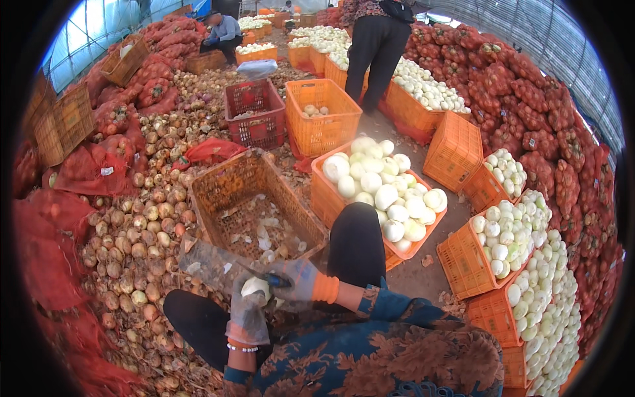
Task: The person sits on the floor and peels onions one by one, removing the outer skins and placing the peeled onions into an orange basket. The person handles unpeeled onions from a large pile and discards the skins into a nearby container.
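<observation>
My left hand [249, 310], in a grey work glove, holds a white peeled onion [256, 288] low in the middle of the view. My right hand [301, 280], in a grey glove with an orange cuff, grips the dark handle of a knife [278, 281], its blade pointing up and left beside the onion. Just beyond the hands lies a worn brown plastic crate [248, 198] with onion skins at its bottom. An orange crate [325, 191] heaped with peeled onions [385, 197] stands beyond my right knee. Unpeeled onions [144, 238] cover the ground to the left.
A dark red crate [254, 119] and an orange crate [325, 126] holding a few onions stand ahead. Full crates [461, 258] line the right side before stacked red net sacks [540, 114]. One person [379, 54] stands ahead; another [223, 34] sits farther back at left.
</observation>
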Demonstrator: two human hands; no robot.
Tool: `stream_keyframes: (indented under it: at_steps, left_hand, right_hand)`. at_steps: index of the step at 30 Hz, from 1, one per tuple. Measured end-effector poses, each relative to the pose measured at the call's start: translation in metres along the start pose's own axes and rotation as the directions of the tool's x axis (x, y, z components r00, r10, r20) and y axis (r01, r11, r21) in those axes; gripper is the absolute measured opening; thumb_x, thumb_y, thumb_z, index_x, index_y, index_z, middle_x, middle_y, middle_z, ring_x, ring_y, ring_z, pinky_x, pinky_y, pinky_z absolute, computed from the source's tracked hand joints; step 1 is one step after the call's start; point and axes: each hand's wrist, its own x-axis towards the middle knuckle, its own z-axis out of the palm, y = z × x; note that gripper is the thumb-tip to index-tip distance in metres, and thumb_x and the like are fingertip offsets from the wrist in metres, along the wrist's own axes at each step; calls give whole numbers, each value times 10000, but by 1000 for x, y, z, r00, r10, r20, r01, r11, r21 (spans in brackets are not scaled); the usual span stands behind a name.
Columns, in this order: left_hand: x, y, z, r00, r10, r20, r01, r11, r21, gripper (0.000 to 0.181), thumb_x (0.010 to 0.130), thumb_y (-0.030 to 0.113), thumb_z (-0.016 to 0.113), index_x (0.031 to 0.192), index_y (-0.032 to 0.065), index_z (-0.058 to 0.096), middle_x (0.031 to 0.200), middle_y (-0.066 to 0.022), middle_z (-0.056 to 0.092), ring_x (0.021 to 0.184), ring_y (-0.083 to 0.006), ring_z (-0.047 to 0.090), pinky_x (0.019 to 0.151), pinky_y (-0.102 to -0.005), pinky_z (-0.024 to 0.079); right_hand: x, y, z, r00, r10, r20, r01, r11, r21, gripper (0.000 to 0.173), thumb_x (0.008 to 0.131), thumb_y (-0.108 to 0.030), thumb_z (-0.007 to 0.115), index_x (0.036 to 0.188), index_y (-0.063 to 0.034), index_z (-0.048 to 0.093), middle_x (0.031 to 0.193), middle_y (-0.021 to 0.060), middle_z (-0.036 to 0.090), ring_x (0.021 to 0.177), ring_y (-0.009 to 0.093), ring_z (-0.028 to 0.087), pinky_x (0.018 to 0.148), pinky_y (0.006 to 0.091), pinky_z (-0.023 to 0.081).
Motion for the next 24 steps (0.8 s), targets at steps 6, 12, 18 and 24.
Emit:
stream_keyframes:
  at_steps: [6,12,18,24]
  left_hand:
    - [12,-16,-18,999,36,-21,-35,999,40,774,682,117,875,1382,65,550,1229,-179,682,1034,-294,710,809,-395,644]
    - [6,-30,5,977,14,212,-3,999,-52,906,680,201,893,1480,41,498,1327,-161,623,1158,-310,677,974,-449,609]
    - [-2,-11,22,978,143,149,-129,986,-101,967,705,253,914,1529,50,450,1358,-143,602,1173,-283,672,948,-426,623]
    - [-1,-8,6,970,241,-42,-242,970,-9,931,644,-134,775,1490,118,479,1420,-87,549,1249,-260,612,979,-414,611]
  right_hand:
    - [0,5,3,998,-55,-44,51,995,-85,457,836,-336,762,1223,-115,663,1021,185,724,906,378,724,781,456,567]
    - [-3,38,1,942,-40,-332,24,998,-50,382,861,-268,815,1169,-71,704,1027,160,738,911,300,733,796,406,589]
    - [7,-6,-27,920,386,70,-336,683,648,445,986,-152,709,1391,-11,591,986,16,703,855,89,635,761,275,526]
    - [-15,-16,-39,965,-1,261,-82,949,304,692,988,-214,689,1592,-43,398,1072,155,729,813,296,704,758,392,543]
